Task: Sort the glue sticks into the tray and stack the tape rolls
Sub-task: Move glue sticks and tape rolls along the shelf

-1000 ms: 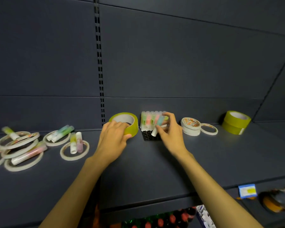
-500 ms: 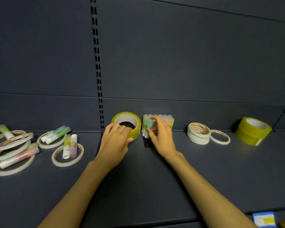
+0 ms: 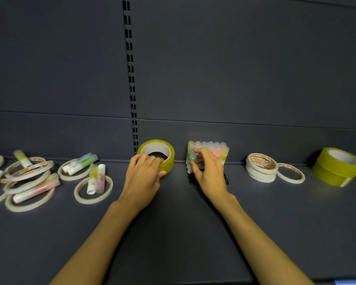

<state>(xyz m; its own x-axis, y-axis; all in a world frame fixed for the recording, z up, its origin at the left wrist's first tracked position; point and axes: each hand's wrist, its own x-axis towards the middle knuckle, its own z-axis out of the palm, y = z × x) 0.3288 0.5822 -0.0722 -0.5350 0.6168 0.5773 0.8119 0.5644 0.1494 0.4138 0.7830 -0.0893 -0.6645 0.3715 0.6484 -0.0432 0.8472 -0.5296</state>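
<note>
My left hand [image 3: 144, 174] grips a wide yellow-green tape roll [image 3: 161, 150] standing tilted at the back of the dark shelf. My right hand [image 3: 209, 171] is at a black tray [image 3: 225, 178] packed with several upright pastel glue sticks [image 3: 214, 150]; its curled fingers hold a stick at the tray's left end. Loose glue sticks [image 3: 96, 178] lie on thin white tape rings [image 3: 93, 192] to the left. A stack of white tape rolls [image 3: 260, 167], a single ring [image 3: 291, 174] and two stacked yellow-green rolls [image 3: 338, 166] are on the right.
The shelf's back panel [image 3: 234, 79] rises right behind the objects, with a slotted upright [image 3: 131, 79] above the tape roll. More rings and sticks [image 3: 27, 179] clutter the far left. A blue price label [image 3: 350, 282] shows at the front edge.
My right hand shifted from the tray's middle to its left end, and its fingers now hold one stick. The left hand stays on the yellow-green roll. The view tilted up.
</note>
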